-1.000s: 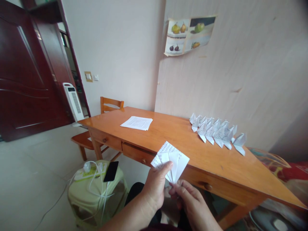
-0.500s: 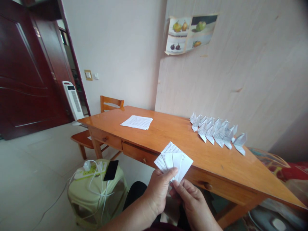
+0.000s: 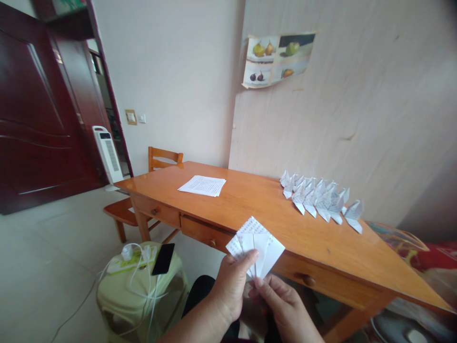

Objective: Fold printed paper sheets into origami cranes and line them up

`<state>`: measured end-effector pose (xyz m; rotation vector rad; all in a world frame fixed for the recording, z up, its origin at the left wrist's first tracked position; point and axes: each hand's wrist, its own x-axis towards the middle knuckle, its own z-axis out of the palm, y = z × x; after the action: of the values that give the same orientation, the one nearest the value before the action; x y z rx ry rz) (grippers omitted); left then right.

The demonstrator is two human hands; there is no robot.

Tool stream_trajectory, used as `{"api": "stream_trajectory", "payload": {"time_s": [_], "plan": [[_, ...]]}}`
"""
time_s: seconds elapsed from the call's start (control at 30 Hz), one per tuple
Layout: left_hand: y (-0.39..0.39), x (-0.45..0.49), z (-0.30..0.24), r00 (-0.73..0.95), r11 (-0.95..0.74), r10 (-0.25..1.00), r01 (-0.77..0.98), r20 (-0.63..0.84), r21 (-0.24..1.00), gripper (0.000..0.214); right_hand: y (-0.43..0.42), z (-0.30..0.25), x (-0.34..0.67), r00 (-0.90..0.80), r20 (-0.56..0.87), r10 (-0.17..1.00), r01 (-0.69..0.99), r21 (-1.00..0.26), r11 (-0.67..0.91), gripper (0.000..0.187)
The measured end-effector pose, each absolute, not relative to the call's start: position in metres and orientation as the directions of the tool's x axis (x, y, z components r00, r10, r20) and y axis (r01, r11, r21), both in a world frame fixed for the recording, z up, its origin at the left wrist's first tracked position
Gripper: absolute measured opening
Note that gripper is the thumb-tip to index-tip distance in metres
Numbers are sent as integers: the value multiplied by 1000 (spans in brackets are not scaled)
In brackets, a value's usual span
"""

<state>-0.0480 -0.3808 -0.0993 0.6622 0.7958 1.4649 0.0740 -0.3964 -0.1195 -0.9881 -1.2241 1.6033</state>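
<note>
Lower centre of the frame: the left hand (image 3: 230,288) grips a partly folded paper (image 3: 257,245), its thumb pressed across the front face and its fingers closed behind. The right hand (image 3: 282,305), just right of it and touching it, pinches the paper's lower tip between narrow fingertips. The paper is held upright in the air in front of the near edge of the table (image 3: 250,200), above the person's lap, with its printed side showing at the upper left corner. Right of centre: a row of cranes (image 3: 319,202) on the table, close along the wall and overlapping one another. Centre: a stack of sheets (image 3: 203,185) lying flat, well apart from the cranes. Behind the table's left end stands a chair (image 3: 160,159). Lower left: a green stool (image 3: 139,286) carrying a power strip (image 3: 128,257) and a phone (image 3: 163,258). Upper centre: a fruit poster (image 3: 276,57) on the wall. Left edge: a dark door (image 3: 35,119), with a white heater (image 3: 107,152) beside it.
</note>
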Motion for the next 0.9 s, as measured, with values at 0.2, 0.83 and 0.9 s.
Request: {"api": "stream_trajectory", "payload": {"time_s": [0.2, 0.83, 0.9], "plan": [[-383, -55, -94, -37, -12, 999, -563, -11, 826, 41, -381, -122, 104, -118, 13, 993, -48, -999, 8, 41], [-391, -51, -96, 315, 109, 949, -414, 30, 904, 35, -357, -64, 115, -428, -133, 894, -173, -959, -225, 37], [-391, -51, -98, 337, 112, 941, -408, 36, 906, 35, -356, -67, 115, -425, -130, 896, -185, -956, -226, 33]]}}
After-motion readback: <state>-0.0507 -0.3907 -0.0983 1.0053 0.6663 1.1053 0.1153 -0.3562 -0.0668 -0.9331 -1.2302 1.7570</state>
